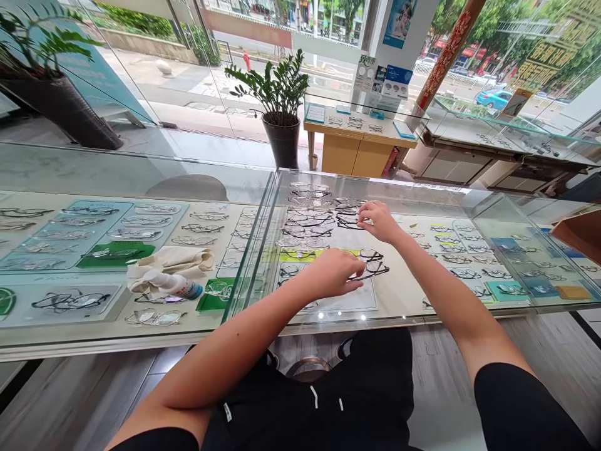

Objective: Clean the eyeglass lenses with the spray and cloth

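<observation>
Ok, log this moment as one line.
left hand: at nearer glasses; right hand: at farther glasses; bottle: on its side, by cloth

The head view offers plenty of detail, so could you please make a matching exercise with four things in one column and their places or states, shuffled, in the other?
1. White bottle with blue label
2. Blue car
3. Central green leafy plant
4. Person's bare left hand

A. Standing in a dark round pot
B. Closer to the body than the bare right hand
C. On its side against a cream cloth
D. Outside, beyond the glass

Pairs: 1-C, 2-D, 3-A, 4-B
</observation>
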`<state>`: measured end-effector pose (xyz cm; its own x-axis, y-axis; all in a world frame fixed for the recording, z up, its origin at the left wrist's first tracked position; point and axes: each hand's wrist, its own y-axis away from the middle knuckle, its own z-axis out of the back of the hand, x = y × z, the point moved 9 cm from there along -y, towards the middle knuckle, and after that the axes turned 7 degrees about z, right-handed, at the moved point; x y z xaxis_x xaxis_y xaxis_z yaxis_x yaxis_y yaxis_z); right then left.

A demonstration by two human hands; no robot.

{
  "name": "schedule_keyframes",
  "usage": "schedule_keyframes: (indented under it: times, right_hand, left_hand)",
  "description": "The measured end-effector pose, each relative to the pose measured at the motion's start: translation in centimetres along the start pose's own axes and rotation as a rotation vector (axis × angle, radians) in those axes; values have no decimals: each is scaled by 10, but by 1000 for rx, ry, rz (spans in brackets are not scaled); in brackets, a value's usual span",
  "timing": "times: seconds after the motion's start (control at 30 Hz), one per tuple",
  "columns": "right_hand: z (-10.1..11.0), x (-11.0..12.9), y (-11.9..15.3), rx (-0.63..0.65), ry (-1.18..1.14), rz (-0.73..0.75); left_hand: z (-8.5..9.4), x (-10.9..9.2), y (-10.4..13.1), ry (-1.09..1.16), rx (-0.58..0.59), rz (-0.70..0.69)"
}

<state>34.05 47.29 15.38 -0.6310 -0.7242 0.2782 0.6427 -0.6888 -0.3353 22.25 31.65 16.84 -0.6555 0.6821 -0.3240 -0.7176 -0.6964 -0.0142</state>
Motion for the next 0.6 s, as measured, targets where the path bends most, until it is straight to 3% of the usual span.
schedule_keyframes:
  times: [0.3, 0.6]
  right_hand:
    - [6, 16, 9, 14, 62, 65]
    - [1, 9, 13, -13, 120, -27]
  left_hand:
    - [0, 0, 0, 5, 11, 19]
    - [-4, 9, -4, 6, -3, 98]
